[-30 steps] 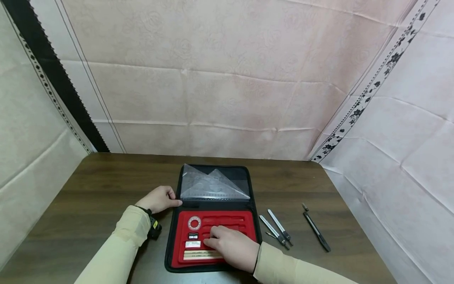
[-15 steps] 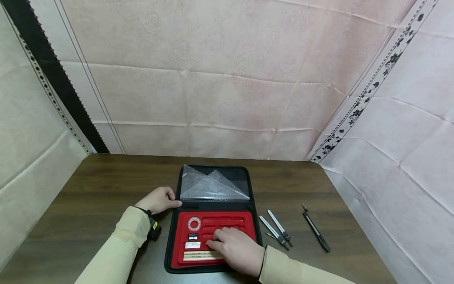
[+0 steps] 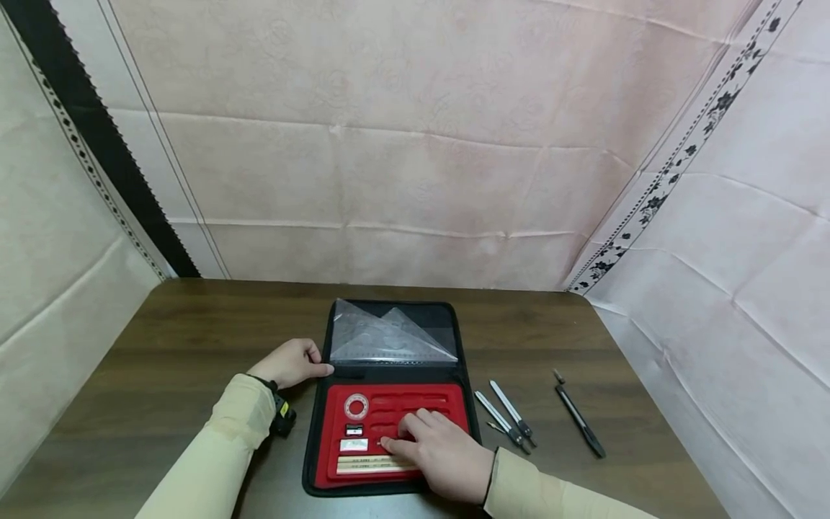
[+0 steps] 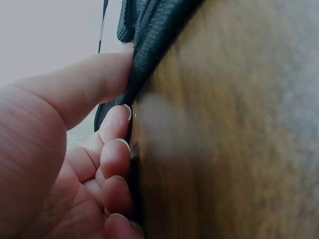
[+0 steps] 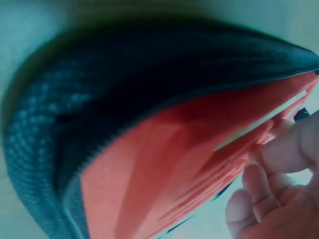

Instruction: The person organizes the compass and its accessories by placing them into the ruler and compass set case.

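Observation:
An unzipped black case (image 3: pixel 311 440) lies spread on the desk, with a red molded tray (image 3: pixel 333 404) in its near half. My left hand (image 3: pixel 293 362) pinches the case's left edge near the fold; in the left wrist view, its thumb (image 4: pixel 107 74) lies on the zipped rim and the fingertips bear against the side. Over the tray's lower right, my right hand (image 3: pixel 447 458) has bent fingers, its thumb tip touching the tray beside a white eraser (image 3: pixel 353 445). Whether it pinches something small is hidden. Below the thumb lie wooden rulers or strips (image 3: pixel 369 467), partly covered by the hand.
Clear triangular rulers (image 3: pixel 389 342) sit in the lid pocket. The tray also holds a white ring-shaped piece (image 3: pixel 356 406) and a small black sharpener-like piece (image 3: pixel 353 429). Right of the case lie silver compasses (image 3: pixel 502 417) and a black pen (image 3: pixel 579 422) with a small part above it.
My right hand has slid slightly right across the tray, its thumb drawing back from the eraser. My left hand stays on the case edge.

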The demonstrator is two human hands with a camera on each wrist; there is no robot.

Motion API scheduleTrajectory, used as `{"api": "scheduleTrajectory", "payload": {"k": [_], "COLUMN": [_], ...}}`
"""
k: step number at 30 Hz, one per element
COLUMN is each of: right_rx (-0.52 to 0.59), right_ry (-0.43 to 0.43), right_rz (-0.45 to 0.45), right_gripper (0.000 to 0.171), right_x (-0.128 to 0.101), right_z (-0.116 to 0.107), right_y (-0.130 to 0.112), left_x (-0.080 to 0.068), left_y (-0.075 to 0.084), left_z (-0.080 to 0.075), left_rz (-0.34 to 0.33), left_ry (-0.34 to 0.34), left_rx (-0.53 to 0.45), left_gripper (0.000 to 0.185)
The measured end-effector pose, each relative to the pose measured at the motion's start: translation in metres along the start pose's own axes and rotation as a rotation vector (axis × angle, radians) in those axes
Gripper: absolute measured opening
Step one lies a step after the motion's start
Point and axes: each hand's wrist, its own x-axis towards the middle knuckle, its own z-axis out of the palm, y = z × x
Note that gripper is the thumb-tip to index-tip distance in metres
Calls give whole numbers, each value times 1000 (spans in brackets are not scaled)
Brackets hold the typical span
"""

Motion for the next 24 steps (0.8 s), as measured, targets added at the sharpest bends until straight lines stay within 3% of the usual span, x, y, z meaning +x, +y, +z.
{"api": "scheduleTrajectory", "payload": {"k": [5,8,13,24], "right_rx": [45,78,45,-113], "right_ry": [40,74,140,353], "right_rz": [-14,4,131,368], "right_gripper": [61,67,75,65], "right_x": [1,-3,-17,-67], "right_z": [-3,-7,-19,-29], "right_y": [5,13,38,112], "left_x": [-1,-1,0,-1], "left_y": [2,3,1,2], "left_z": [-1,-1,1,1], "left_rz": [0,-2,-11,-12], "left_ry": [-1,-5,2,-3], "left_rx": [7,11,8,-5], "left_gripper": [32,32,32,33]}}
